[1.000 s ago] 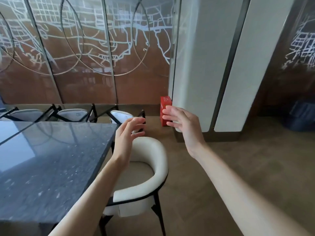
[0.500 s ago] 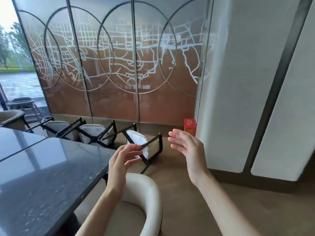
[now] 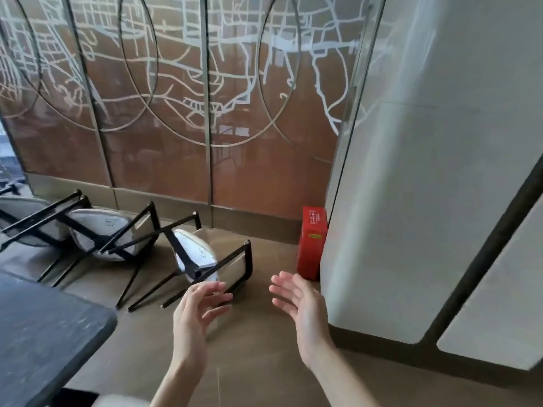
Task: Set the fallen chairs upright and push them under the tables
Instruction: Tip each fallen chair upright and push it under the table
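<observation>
Chairs with white padded seats and thin black metal legs lie tipped over in a row of 3 along the patterned brown glass wall; the nearest chair lies just beyond the left hand, legs pointing back toward the dark stone table. Both hands are bare and loosely spread, grasping nothing, and the right hand sits farther off, near the red box.

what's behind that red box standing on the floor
Behind the red box is the base of the rust-brown map-patterned wall panel; the white pillar is at its right. The box hides whatever floor lies directly behind it.
</observation>
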The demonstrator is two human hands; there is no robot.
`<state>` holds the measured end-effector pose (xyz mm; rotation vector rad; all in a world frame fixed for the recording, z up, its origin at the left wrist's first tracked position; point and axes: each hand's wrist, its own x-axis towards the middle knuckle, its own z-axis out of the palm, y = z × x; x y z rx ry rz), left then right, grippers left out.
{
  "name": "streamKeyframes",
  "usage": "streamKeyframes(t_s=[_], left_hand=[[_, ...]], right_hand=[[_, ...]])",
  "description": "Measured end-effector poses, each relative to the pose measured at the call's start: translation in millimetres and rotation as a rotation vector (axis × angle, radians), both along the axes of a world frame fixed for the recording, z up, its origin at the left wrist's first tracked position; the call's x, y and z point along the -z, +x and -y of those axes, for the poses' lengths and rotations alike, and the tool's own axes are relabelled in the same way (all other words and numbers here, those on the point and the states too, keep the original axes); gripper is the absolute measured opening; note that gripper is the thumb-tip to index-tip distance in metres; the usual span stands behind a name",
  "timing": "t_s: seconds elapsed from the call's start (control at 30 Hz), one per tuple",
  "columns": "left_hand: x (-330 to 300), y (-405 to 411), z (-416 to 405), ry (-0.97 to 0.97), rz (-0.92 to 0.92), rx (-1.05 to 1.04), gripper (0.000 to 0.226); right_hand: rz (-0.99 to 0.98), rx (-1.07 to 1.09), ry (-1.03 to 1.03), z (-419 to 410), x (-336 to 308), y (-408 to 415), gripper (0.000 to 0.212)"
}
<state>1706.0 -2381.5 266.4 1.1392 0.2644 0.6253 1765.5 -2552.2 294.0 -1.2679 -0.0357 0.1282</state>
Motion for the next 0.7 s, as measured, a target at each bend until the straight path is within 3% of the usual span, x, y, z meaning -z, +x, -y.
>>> streamKeyframes(t_s=[0.33, 0.7], left_hand=[[-19.4, 311.8, -24.0, 0.051, -0.063, 0.026, 0.029], [14.9, 566.8, -105.6, -0.028, -0.233, -0.286, 0.025]], right_hand=[[0.066, -0.028, -0.021, -19.2, -18.5, 321.1, 0.029], [0.050, -0.308, -0.197, -129.5, 15.5, 636.1, 0.027]])
